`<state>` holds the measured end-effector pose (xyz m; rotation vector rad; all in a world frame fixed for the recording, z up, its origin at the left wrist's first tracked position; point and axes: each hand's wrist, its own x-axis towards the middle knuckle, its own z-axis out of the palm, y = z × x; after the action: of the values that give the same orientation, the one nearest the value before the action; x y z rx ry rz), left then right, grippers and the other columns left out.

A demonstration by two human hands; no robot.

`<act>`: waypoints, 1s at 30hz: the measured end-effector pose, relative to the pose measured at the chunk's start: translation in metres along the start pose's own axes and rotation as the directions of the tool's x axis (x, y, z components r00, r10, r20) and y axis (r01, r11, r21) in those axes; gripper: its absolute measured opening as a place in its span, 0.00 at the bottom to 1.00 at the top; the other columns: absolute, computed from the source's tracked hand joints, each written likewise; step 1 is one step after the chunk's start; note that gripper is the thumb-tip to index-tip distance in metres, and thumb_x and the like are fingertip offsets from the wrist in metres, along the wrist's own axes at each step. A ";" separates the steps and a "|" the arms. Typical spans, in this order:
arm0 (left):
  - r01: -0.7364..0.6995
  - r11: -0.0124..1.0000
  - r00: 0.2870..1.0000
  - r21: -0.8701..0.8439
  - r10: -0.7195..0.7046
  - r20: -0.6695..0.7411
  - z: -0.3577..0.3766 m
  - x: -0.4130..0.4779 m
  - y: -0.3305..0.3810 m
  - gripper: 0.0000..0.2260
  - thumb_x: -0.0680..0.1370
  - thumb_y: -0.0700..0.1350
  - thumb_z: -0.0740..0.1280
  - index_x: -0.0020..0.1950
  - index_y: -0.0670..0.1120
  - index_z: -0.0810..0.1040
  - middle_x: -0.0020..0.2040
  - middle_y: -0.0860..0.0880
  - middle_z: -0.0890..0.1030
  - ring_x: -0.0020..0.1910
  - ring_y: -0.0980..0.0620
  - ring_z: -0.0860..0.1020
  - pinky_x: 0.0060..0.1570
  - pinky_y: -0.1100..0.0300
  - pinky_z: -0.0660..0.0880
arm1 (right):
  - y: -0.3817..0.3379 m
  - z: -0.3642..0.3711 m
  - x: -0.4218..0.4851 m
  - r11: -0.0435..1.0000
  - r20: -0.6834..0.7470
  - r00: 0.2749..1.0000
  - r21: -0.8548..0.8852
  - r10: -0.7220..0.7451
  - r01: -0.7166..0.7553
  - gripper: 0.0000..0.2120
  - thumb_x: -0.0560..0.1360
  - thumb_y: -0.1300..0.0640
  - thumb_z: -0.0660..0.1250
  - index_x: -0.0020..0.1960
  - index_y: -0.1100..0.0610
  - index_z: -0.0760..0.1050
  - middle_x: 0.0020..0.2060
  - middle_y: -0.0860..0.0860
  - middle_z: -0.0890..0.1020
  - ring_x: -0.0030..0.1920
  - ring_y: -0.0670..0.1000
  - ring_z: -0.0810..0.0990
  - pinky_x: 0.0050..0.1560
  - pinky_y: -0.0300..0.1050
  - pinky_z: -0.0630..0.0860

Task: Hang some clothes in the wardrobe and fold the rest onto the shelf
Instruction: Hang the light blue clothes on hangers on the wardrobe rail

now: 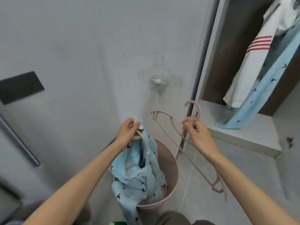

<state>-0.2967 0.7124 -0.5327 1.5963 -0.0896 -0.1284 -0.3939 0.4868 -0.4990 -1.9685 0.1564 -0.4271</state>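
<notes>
A fluffy light-blue garment printed with small dark birds (138, 172) hangs above a perforated pink plastic laundry basket (167, 161), its cream-trimmed edge pinched in the left hand (128, 132). The right hand (197, 132) curls its fingers round the neck of a thin pink plastic hanger (186, 143). To the right, the open wardrobe (243, 78) holds a white red-striped garment (253, 65) and another blue one (259, 95).

White wall hook (158, 81), dark panel (21, 87)
</notes>
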 end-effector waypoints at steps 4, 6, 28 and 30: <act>-0.083 0.996 0.995 -0.044 0.086 0.052 0.007 -0.025 0.057 0.06 0.80 0.40 0.63 0.43 0.44 0.72 0.34 0.49 0.80 0.32 0.55 0.80 0.34 0.60 0.81 | -0.037 -0.016 -0.017 0.999 0.015 0.999 0.012 0.034 -0.034 0.05 0.79 0.53 0.59 0.47 0.48 0.73 0.40 0.51 0.81 0.47 0.55 0.80 0.51 0.49 0.74; -0.125 0.990 0.988 -0.063 0.130 0.088 0.012 -0.039 0.082 0.06 0.79 0.40 0.64 0.43 0.45 0.72 0.35 0.48 0.79 0.33 0.54 0.80 0.33 0.60 0.80 | -0.052 -0.021 -0.026 0.998 0.041 0.997 0.013 0.067 -0.068 0.04 0.78 0.52 0.61 0.46 0.47 0.73 0.42 0.50 0.81 0.49 0.54 0.79 0.51 0.48 0.74; -0.176 0.983 0.978 0.058 0.168 0.121 0.003 -0.098 0.146 0.14 0.76 0.46 0.69 0.54 0.39 0.72 0.49 0.44 0.81 0.45 0.53 0.82 0.43 0.60 0.81 | -0.106 -0.002 -0.061 0.965 -0.075 0.978 -0.190 -0.197 0.180 0.09 0.77 0.54 0.67 0.55 0.56 0.78 0.47 0.50 0.80 0.43 0.45 0.75 0.43 0.39 0.68; -0.275 0.917 0.960 0.288 0.250 0.123 -0.012 -0.094 0.141 0.26 0.72 0.49 0.74 0.63 0.41 0.66 0.50 0.48 0.76 0.48 0.54 0.78 0.49 0.59 0.77 | -0.111 -0.003 -0.058 0.969 -0.045 0.980 -0.161 -0.195 0.186 0.06 0.76 0.55 0.67 0.52 0.54 0.78 0.45 0.49 0.80 0.39 0.43 0.74 0.40 0.38 0.69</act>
<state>-0.3850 0.7327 -0.3894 1.8679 -0.4055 0.0305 -0.4576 0.5489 -0.4104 -2.1347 0.0389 -0.6160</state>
